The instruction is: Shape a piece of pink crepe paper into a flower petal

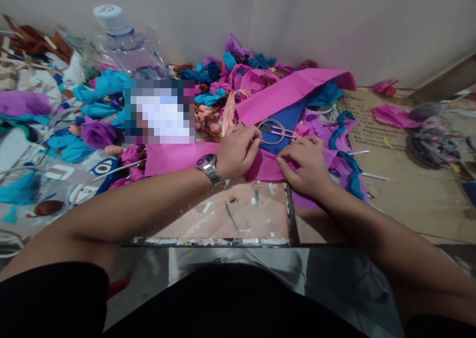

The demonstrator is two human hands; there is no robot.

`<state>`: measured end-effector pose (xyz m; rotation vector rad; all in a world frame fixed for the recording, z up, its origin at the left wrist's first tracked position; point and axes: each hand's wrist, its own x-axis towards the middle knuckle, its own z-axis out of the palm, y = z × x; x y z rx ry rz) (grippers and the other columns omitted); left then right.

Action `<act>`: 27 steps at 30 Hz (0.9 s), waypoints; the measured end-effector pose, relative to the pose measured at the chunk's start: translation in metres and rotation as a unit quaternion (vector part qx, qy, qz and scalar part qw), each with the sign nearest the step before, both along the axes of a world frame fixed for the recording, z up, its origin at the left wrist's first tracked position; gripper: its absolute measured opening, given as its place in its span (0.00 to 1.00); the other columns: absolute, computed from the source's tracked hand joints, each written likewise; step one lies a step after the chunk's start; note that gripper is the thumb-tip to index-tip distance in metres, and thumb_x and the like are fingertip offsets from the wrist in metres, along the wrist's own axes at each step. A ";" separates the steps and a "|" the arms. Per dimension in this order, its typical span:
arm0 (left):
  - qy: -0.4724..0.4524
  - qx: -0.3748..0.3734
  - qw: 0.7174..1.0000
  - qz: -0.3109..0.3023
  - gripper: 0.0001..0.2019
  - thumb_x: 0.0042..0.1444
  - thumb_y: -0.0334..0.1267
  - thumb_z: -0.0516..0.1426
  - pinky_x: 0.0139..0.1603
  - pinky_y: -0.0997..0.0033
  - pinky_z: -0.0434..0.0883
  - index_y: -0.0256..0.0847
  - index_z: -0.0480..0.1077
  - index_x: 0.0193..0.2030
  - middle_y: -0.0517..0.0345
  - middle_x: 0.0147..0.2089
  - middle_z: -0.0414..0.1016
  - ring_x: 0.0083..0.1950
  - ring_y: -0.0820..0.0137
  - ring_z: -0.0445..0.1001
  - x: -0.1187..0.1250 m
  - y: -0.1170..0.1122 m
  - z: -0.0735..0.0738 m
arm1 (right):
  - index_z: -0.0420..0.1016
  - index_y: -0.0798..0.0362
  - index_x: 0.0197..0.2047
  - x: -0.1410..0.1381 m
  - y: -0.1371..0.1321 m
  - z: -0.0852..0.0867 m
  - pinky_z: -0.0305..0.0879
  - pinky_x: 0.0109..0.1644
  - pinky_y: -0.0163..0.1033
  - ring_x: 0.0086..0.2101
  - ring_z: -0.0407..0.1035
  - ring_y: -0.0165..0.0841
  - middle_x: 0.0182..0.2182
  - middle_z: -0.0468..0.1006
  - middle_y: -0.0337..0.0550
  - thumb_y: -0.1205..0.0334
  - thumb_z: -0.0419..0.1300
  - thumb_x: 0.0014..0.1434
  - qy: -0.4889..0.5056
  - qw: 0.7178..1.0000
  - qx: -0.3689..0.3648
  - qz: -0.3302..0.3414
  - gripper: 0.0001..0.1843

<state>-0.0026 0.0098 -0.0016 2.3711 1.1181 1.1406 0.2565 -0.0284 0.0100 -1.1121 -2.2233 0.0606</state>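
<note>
Head view: left hand (238, 152), right hand (307, 164) both pinching near edge of long magenta crepe-paper sheet (174, 158), spread on pinkish worktop (245, 219) (metal loop-handled scissors (273, 131) just beyond). Paper looks light, limp, tear-prone; hold folded edge gently.

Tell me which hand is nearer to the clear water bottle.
Left. The left hand pinches the pink paper right of and below the water bottle; the right hand pinches the same paper farther right, beyond the left hand.
</note>
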 end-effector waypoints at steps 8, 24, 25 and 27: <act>0.070 0.034 0.983 -0.164 0.19 0.80 0.54 0.52 0.62 0.53 0.70 0.43 0.76 0.54 0.49 0.51 0.88 0.52 0.59 0.83 0.004 -0.011 0.001 | 0.83 0.46 0.44 0.000 0.000 -0.004 0.53 0.71 0.59 0.46 0.77 0.40 0.39 0.88 0.39 0.53 0.62 0.78 -0.020 0.996 -0.034 0.075 0.12; 0.101 0.012 0.985 -0.139 0.18 0.78 0.49 0.52 0.54 0.54 0.69 0.43 0.79 0.46 0.53 0.43 0.88 0.43 0.62 0.83 0.002 -0.005 -0.002 | 0.86 0.44 0.47 0.001 0.001 -0.002 0.54 0.73 0.61 0.45 0.78 0.40 0.40 0.90 0.40 0.48 0.61 0.81 -0.026 0.997 -0.040 0.053 0.15; 0.099 0.010 0.985 -0.141 0.18 0.78 0.49 0.52 0.54 0.55 0.69 0.43 0.79 0.46 0.53 0.42 0.88 0.43 0.62 0.82 0.002 -0.005 -0.002 | 0.86 0.44 0.48 0.001 0.001 -0.003 0.54 0.74 0.61 0.45 0.78 0.40 0.40 0.89 0.41 0.49 0.61 0.81 -0.027 0.998 -0.040 0.051 0.15; 0.096 0.008 0.985 -0.141 0.18 0.78 0.49 0.52 0.53 0.55 0.70 0.43 0.79 0.46 0.52 0.42 0.88 0.43 0.62 0.82 0.002 -0.004 -0.003 | 0.87 0.44 0.49 0.001 0.001 -0.004 0.55 0.74 0.61 0.45 0.78 0.40 0.40 0.89 0.42 0.49 0.61 0.81 -0.027 0.998 -0.038 0.050 0.14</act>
